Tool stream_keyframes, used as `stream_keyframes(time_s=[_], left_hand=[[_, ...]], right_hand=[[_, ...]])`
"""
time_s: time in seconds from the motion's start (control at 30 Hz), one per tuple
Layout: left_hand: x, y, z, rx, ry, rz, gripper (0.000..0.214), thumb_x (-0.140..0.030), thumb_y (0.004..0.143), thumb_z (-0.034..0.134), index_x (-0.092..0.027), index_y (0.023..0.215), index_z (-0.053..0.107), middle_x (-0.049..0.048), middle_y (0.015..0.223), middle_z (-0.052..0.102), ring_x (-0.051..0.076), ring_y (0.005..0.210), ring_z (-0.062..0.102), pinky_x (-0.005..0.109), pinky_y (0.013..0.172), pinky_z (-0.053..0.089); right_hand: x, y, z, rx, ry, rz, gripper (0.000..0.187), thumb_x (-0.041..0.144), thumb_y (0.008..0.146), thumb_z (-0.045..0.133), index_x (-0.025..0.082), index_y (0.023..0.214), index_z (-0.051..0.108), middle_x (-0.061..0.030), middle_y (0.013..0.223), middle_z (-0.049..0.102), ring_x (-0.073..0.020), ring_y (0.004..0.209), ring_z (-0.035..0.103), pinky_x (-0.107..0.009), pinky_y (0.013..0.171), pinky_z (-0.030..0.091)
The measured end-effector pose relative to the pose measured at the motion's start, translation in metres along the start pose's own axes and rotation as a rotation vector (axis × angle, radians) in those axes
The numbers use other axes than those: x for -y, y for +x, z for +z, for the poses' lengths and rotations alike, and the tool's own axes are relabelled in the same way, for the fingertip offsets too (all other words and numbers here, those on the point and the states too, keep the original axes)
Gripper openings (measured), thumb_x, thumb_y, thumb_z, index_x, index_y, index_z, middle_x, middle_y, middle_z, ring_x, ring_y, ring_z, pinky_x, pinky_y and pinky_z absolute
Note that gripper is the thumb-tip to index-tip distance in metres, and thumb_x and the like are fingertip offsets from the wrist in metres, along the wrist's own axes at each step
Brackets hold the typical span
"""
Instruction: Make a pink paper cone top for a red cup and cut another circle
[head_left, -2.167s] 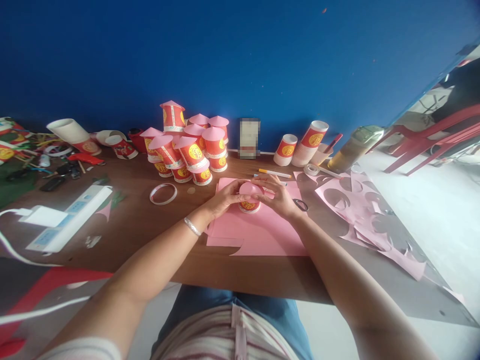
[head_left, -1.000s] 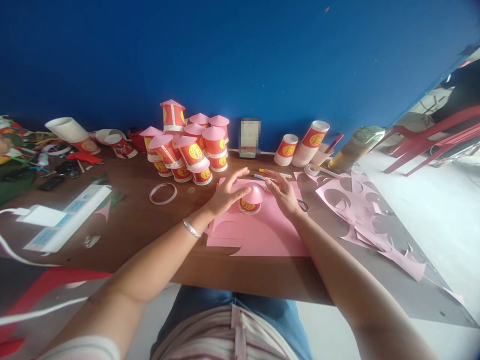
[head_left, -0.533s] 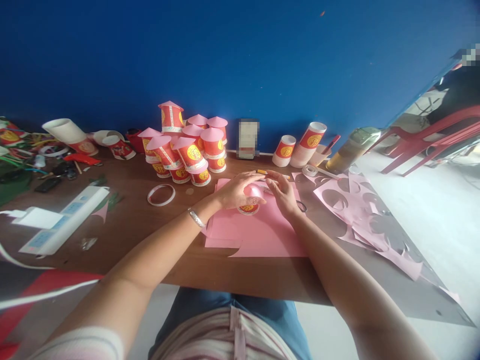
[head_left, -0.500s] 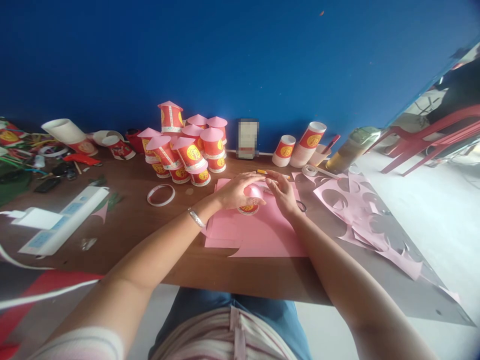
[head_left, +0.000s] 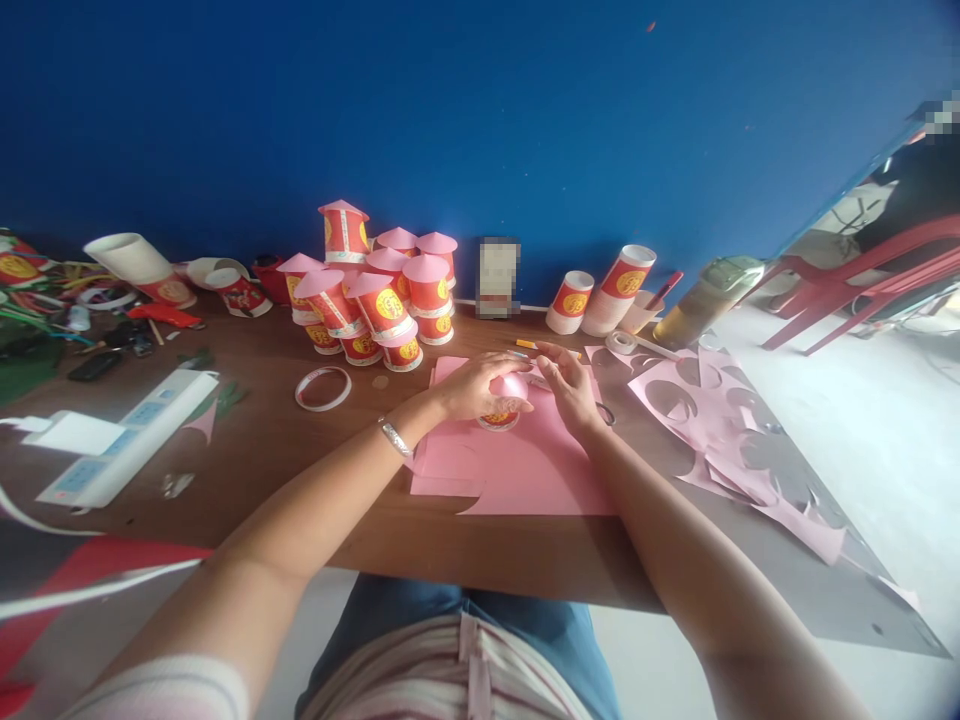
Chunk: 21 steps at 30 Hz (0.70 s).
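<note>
A small red paper cup (head_left: 498, 418) with a yellow emblem stands upside down on a pink paper sheet (head_left: 517, 470). A pink paper cone (head_left: 514, 386) caps it. My left hand (head_left: 474, 385) is wrapped over the cone and cup from the left, fingers curled round it. My right hand (head_left: 571, 385) is beside the cone on the right, fingers partly stretched, fingertips at the cone's edge.
A pile of cone-topped red cups (head_left: 379, 300) stands behind, near the blue wall. A tape ring (head_left: 324, 387), a white power strip (head_left: 127, 435), cut pink scraps (head_left: 739, 440), stacked cups (head_left: 619, 285), an orange marker (head_left: 525, 345), scissors (head_left: 602, 412) and clutter (head_left: 90, 320) lie around.
Both hands opened away from the cone a second ago. My left hand then closed over the cone and cup again, and my right hand came back to the cone's edge.
</note>
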<state>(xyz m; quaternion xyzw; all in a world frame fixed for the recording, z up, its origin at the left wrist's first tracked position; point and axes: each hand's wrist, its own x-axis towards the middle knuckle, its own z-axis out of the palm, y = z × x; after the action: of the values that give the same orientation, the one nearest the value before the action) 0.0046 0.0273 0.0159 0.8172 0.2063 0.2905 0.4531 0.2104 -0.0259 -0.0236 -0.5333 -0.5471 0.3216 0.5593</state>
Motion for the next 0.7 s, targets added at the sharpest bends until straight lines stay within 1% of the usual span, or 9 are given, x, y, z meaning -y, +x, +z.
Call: stream_keyframes(time_s=[0.1, 0.17, 0.23, 0.3, 0.37, 0.43, 0.53, 0.6, 0.7], left_hand=[[-0.002, -0.004, -0.002, -0.031, -0.059, -0.039, 0.067, -0.049, 0.071, 0.093, -0.027, 0.132, 0.074, 0.0101, 0.148, 0.065, 0.039, 0.146, 0.05, 0.052, 0.126, 0.032], [-0.002, -0.01, -0.004, -0.055, -0.14, -0.111, 0.072, -0.053, 0.076, 0.089, -0.027, 0.139, 0.068, 0.0103, 0.154, 0.061, 0.039, 0.149, 0.046, 0.052, 0.126, 0.032], [0.0, -0.017, -0.007, -0.092, -0.246, -0.19, 0.069, -0.059, 0.085, 0.079, -0.025, 0.144, 0.064, 0.0109, 0.159, 0.056, 0.038, 0.154, 0.042, 0.051, 0.126, 0.03], [0.004, -0.024, -0.007, -0.155, -0.342, -0.257, 0.065, -0.063, 0.093, 0.068, -0.025, 0.145, 0.062, 0.0108, 0.159, 0.056, 0.036, 0.156, 0.039, 0.048, 0.128, 0.029], [0.008, -0.028, -0.005, -0.214, -0.422, -0.306, 0.062, -0.064, 0.097, 0.061, -0.025, 0.145, 0.061, 0.0101, 0.156, 0.059, 0.034, 0.155, 0.041, 0.047, 0.128, 0.03], [0.011, -0.029, -0.001, -0.241, -0.475, -0.343, 0.062, -0.064, 0.098, 0.059, -0.024, 0.145, 0.06, 0.0104, 0.155, 0.06, 0.034, 0.154, 0.043, 0.046, 0.126, 0.033], [0.013, -0.029, 0.005, -0.236, -0.477, -0.35, 0.061, -0.06, 0.099, 0.059, -0.022, 0.146, 0.058, 0.0104, 0.158, 0.058, 0.033, 0.153, 0.044, 0.044, 0.125, 0.035], [0.012, -0.03, 0.007, -0.226, -0.437, -0.319, 0.058, -0.059, 0.1, 0.058, -0.023, 0.145, 0.059, 0.0091, 0.159, 0.056, 0.032, 0.153, 0.044, 0.043, 0.126, 0.033], [0.01, -0.032, 0.008, -0.223, -0.382, -0.275, 0.054, -0.058, 0.102, 0.055, -0.023, 0.144, 0.061, 0.0081, 0.158, 0.057, 0.03, 0.152, 0.045, 0.042, 0.127, 0.033]], right_hand=[[0.002, -0.001, 0.001, 0.0, 0.02, 0.0, 0.068, 0.079, 0.085, 0.068, 0.024, 0.125, 0.069, -0.0124, 0.127, 0.075, -0.031, 0.119, 0.07, -0.051, 0.103, 0.058], [0.003, -0.002, 0.003, 0.028, 0.03, -0.001, 0.068, 0.079, 0.087, 0.067, 0.024, 0.128, 0.068, -0.0124, 0.127, 0.074, -0.0313, 0.12, 0.069, -0.051, 0.103, 0.058], [0.003, -0.002, 0.004, 0.08, 0.047, 0.003, 0.07, 0.078, 0.087, 0.066, 0.025, 0.132, 0.067, -0.0123, 0.129, 0.073, -0.0315, 0.121, 0.068, -0.05, 0.102, 0.059], [0.004, -0.003, 0.004, 0.138, 0.064, 0.006, 0.071, 0.078, 0.088, 0.066, 0.026, 0.136, 0.065, -0.012, 0.131, 0.071, -0.0314, 0.122, 0.068, -0.051, 0.104, 0.057], [0.004, -0.004, 0.005, 0.19, 0.072, 0.005, 0.072, 0.077, 0.09, 0.065, 0.026, 0.14, 0.063, -0.0118, 0.134, 0.07, -0.031, 0.125, 0.066, -0.051, 0.108, 0.054], [0.003, -0.006, 0.005, 0.236, 0.064, -0.003, 0.07, 0.075, 0.093, 0.063, 0.027, 0.144, 0.06, -0.0117, 0.139, 0.067, -0.0305, 0.128, 0.064, -0.052, 0.113, 0.051], [0.003, -0.007, 0.006, 0.279, -0.016, -0.047, 0.068, 0.073, 0.096, 0.06, 0.031, 0.148, 0.057, -0.0114, 0.143, 0.064, -0.0306, 0.135, 0.058, -0.054, 0.117, 0.046], [0.003, -0.008, 0.007, 0.281, -0.097, -0.104, 0.067, 0.074, 0.097, 0.057, 0.032, 0.148, 0.057, -0.0115, 0.141, 0.064, -0.0311, 0.138, 0.055, -0.055, 0.118, 0.043], [0.002, -0.008, 0.008, 0.27, -0.184, -0.164, 0.067, 0.076, 0.098, 0.053, 0.032, 0.148, 0.059, -0.0117, 0.138, 0.066, -0.0312, 0.138, 0.054, -0.055, 0.12, 0.042]])
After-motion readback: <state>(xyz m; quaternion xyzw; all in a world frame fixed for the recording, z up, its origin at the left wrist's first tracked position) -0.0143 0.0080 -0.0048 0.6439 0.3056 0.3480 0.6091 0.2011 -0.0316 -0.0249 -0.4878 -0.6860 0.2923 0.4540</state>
